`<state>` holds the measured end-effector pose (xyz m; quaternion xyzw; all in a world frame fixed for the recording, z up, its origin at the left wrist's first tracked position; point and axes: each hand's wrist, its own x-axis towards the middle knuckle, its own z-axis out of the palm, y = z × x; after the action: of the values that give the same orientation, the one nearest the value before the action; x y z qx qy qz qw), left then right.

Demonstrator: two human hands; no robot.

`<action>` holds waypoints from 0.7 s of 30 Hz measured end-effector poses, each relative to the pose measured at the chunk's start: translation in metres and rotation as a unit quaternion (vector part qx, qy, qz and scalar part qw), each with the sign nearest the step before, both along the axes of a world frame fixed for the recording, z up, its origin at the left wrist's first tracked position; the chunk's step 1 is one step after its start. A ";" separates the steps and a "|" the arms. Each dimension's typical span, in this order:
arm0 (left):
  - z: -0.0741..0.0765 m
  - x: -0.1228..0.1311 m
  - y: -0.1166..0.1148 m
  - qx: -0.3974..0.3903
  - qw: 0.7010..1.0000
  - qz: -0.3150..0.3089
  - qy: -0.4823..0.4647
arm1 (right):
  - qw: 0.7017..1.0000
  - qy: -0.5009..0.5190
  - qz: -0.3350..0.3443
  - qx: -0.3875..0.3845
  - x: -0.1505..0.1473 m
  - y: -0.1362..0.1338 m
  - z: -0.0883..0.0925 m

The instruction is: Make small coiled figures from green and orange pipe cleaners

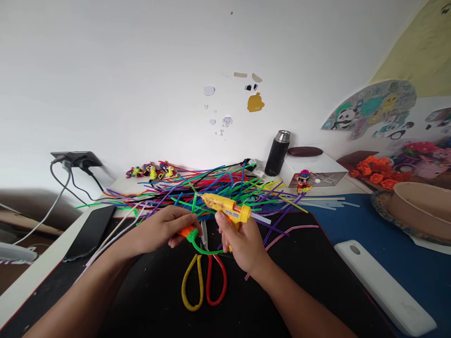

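My right hand (243, 241) is wrapped round a yellow hot glue gun (225, 206), its nozzle pointing left. Close to that nozzle stands a short green pipe cleaner piece (194, 203); whether they touch I cannot tell. My left hand (174, 225) pinches an orange and green pipe cleaner figure (190, 233), partly hidden by the fingers. From its green end a green stem (207, 252) curves right, below my right hand. Under both hands lie scissors (204, 281) with one yellow and one red handle.
Many coloured pipe cleaners (229, 183) are heaped against the wall. A black thermos (277, 152) and a white box (313, 169) stand back right. A white power bank-like slab (384, 286) lies right, a black phone-like slab (89, 232) left. Cables hang from a wall socket (75, 158).
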<state>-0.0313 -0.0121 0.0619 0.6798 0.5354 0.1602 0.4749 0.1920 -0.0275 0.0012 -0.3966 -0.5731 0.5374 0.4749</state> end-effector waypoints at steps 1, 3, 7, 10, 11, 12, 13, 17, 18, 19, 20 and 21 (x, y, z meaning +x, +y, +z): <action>0.000 0.000 0.000 0.002 1.000 -0.001 0.000 | 1.000 0.000 -0.001 -0.002 0.000 0.000 0.000; -0.001 0.000 0.000 0.006 1.000 -0.001 0.000 | 1.000 -0.001 -0.001 -0.004 0.000 0.000 0.000; 0.002 0.001 -0.001 0.011 1.000 0.006 0.003 | 1.000 0.012 -0.005 -0.011 0.000 0.000 0.001; 0.005 0.001 -0.002 0.017 1.000 0.013 0.008 | 1.000 0.014 -0.001 -0.011 0.000 0.001 0.000; 0.006 0.002 -0.002 0.019 1.000 0.015 0.009 | 1.000 0.012 0.001 -0.011 0.000 0.001 0.000; 0.006 0.002 -0.002 0.021 1.000 0.017 0.010 | 1.000 0.012 0.003 -0.011 0.000 0.001 0.000; 0.007 0.002 -0.002 0.023 0.999 0.019 0.011 | 1.000 0.013 0.005 -0.010 -0.001 0.000 -0.001; 0.006 0.002 -0.001 0.026 0.999 0.023 0.010 | 1.000 0.021 0.016 -0.002 -0.001 -0.001 0.000; 0.005 0.001 0.000 0.026 0.999 0.022 0.009 | 1.000 0.021 0.018 0.000 -0.001 -0.001 0.000; 0.005 0.001 0.000 0.026 0.999 0.021 0.008 | 1.000 0.020 0.019 0.001 -0.001 -0.001 0.001; 0.004 0.001 0.001 0.025 0.999 0.020 0.007 | 1.000 0.019 0.021 0.002 -0.001 -0.001 0.001; 0.004 0.000 0.001 0.025 0.999 0.019 0.006 | 1.000 0.016 0.022 0.002 -0.001 -0.001 0.002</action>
<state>-0.0309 -0.0114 0.0660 0.6823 0.5469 0.1779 0.4513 0.1911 -0.0288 0.0027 -0.3742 -0.5751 0.5532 0.4724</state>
